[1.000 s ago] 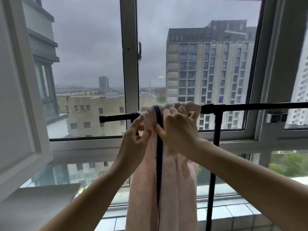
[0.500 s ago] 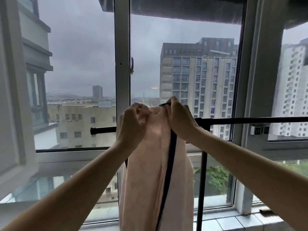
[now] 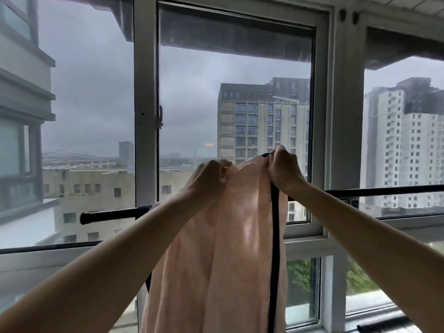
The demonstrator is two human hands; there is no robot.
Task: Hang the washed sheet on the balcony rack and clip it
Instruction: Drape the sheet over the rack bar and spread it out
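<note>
both hands are up in front of the window, each closed on the top edge of the sheet (image 3: 223,248). left hand (image 3: 211,180): fingers curled over a bunched fold of the pale pink cloth, grip closed on it. right hand (image 3: 284,169): pinches the corner where the dark trim band (image 3: 274,236) runs up the cloth's right side, grip closed on it too. position of the sheet: held above the rack bar (image 3: 113,214), its top edge raised clear of the bar, the rest hanging straight down in a narrow gathered column in front of the bar and out of frame at the bottom. the bar runs level across the view, visible to the left of the cloth and again to the right behind the right wrist; whether any cloth lies over it behind the hands cannot be told. the window frame (image 3: 145,116) stands behind, with grey sky and tower blocks beyond the glass. progress, as a judgement: early to middle. sheet is at the rack and in hand, but it looks bunched, not spread. left to do: drape it over the bar, spread it along the bar, clip it. no clips in view.
</note>
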